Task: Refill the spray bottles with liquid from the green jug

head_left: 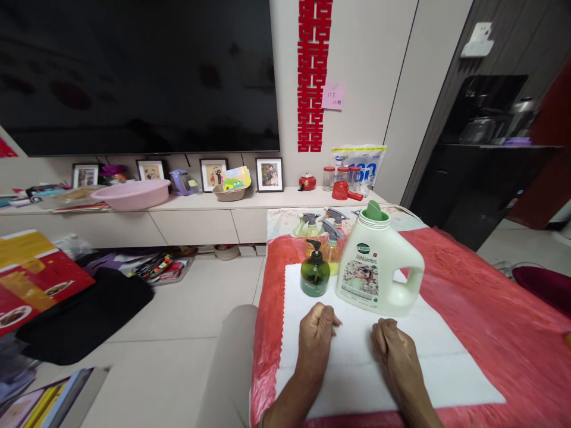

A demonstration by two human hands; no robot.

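Note:
My left hand (316, 333) is curled into a loose fist over the white cloth (348, 368), just in front of a green pump bottle (314, 276). No object shows in it. A short way to its right, my right hand (395, 345) is also closed, with nothing visible in the fingers. Beyond that hand stands a large pale green jug (379, 267), upright, with a handle on its right side and a green piece (375, 211) in its neck. Several spray bottles (332, 244) stand behind the pump bottle, partly hidden.
A red cover (464, 285) lies on the table under the cloth. The low cabinet (196, 223) behind bears a pink basin (134, 193), picture frames, red-lidded jars (342, 177) and a plastic bag (368, 160). At the left, a red box (40, 279) lies near a black cloth (89, 321).

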